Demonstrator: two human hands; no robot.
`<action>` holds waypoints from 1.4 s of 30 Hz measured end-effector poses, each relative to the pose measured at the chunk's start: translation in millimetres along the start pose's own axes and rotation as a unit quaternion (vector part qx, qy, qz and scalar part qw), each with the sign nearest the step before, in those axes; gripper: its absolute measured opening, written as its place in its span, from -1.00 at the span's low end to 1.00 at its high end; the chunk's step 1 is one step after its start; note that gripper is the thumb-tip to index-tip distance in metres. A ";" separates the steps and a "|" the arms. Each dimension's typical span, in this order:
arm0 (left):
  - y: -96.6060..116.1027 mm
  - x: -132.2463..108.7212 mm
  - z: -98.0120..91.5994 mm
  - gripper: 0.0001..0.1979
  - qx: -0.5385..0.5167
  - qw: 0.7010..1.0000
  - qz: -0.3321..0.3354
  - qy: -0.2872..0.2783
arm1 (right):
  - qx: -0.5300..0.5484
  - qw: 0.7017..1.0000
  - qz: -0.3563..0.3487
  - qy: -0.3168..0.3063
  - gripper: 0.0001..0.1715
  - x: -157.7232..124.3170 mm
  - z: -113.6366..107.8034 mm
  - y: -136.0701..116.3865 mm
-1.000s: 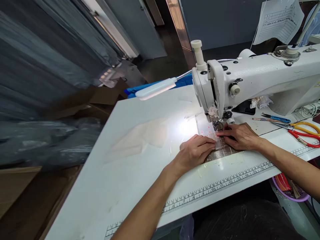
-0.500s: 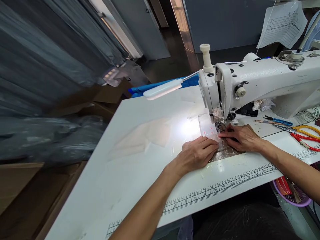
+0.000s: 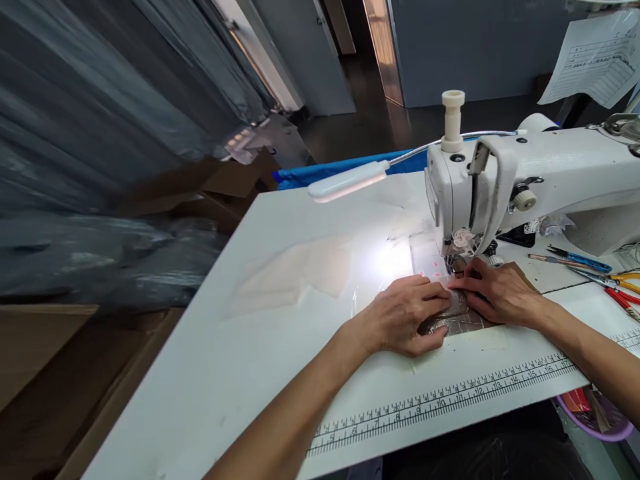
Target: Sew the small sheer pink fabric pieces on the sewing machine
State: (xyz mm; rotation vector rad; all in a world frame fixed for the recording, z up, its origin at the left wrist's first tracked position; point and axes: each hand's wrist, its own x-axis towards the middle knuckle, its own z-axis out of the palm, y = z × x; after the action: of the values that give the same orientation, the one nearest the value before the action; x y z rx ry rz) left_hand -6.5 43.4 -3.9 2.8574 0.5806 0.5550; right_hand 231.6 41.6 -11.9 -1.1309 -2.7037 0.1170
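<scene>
A sheet of brown, grid-patterned material point(image 3: 463, 325) lies under the sewing machine's needle area point(image 3: 454, 264), beside a clear plastic piece point(image 3: 421, 250) with small pink marks. My left hand point(image 3: 407, 313) rests on the left side of the brown material, its fingers bent over it and the thumb spread apart towards me. Just in front of the presser foot, my right hand point(image 3: 500, 293) has its fingers closed on the brown material, fingertips close to the left hand's. Both hands partly cover the material, so its full outline is hidden.
The white sewing machine point(image 3: 540, 167) stands at right, with a lamp point(image 3: 349, 181) lighting the white table point(image 3: 200, 393). Scissors point(image 3: 593, 272) and blue tweezers point(image 3: 580, 258) lie at right. A printed ruler point(image 3: 440, 402) runs along the front edge. Cardboard boxes point(image 3: 45, 347) stand at left.
The view has shifted, so the machine and hands sit further right. My left thumb has come out from beside the fingers and now shows spread on the brown material. The right hand stays near the needle.
</scene>
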 end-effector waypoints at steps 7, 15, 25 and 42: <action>-2.7 -2.1 2.1 -0.70 0.010 1.000 -0.014 0.001 | -0.046 0.998 0.034 -0.019 -0.54 3.8 -0.1 -3.3; -3.3 -1.4 7.1 -0.63 0.051 0.998 -0.031 0.010 | -0.020 1.000 0.018 0.011 -0.49 -1.9 5.2 -0.9; -6.4 -0.7 7.1 -0.57 0.100 0.994 -0.046 0.001 | -0.031 0.999 -0.002 0.017 -0.57 -3.2 3.1 -1.3; -13.2 5.5 7.3 -0.47 0.125 0.988 -0.087 -0.001 | 0.210 0.971 0.117 0.012 -0.64 -1.4 -23.4 9.0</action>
State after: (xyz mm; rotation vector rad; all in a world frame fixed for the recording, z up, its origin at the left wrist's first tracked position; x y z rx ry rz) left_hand -3.4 56.9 -12.0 2.9940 0.9509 0.4790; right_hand 244.0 46.8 9.3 -1.2890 -2.3506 0.6697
